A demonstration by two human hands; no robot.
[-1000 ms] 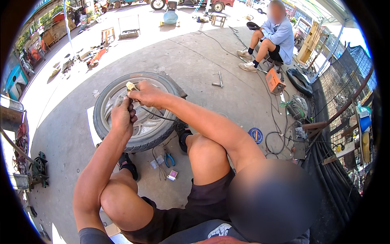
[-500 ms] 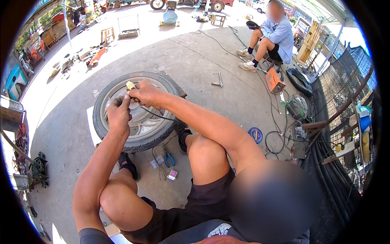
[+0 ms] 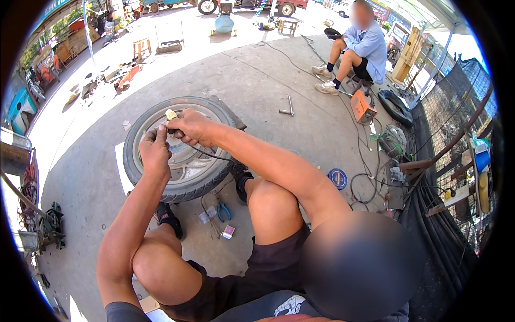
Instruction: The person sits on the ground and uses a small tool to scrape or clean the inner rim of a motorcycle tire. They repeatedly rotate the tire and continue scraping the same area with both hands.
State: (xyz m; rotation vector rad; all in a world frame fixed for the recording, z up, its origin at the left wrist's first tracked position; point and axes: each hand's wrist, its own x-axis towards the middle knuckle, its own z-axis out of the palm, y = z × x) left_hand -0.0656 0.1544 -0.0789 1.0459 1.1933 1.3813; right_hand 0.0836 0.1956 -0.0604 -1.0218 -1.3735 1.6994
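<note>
My right hand point(image 3: 193, 127) is closed around the end of a black cable point(image 3: 206, 154). A small pale-yellow piece point(image 3: 171, 114), perhaps a connector, pokes out above its fingers. Just to the left, my left hand point(image 3: 155, 153) pinches thumb and fingertips together against the right hand's fingertips; what sits in that pinch is too small to make out. Both hands are over a motorcycle-type wheel point(image 3: 214, 177) with a black tyre and a grey spoked rim, lying flat between my feet. The cable trails over the tyre's right side toward my knee.
Blue-handled pliers point(image 3: 223, 212) and a small pink-and-white box point(image 3: 227, 232) lie by my feet. Right of my knee is a round blue tin point(image 3: 337, 178). Farther off are a T-shaped wrench point(image 3: 288, 105), an orange machine point(image 3: 363, 107) with cables, and a seated person point(image 3: 367, 45).
The hands have shifted very slightly, with the left fingertips a little closer to the right hand. The hold on the cable is the same, and the wheel has not moved.
</note>
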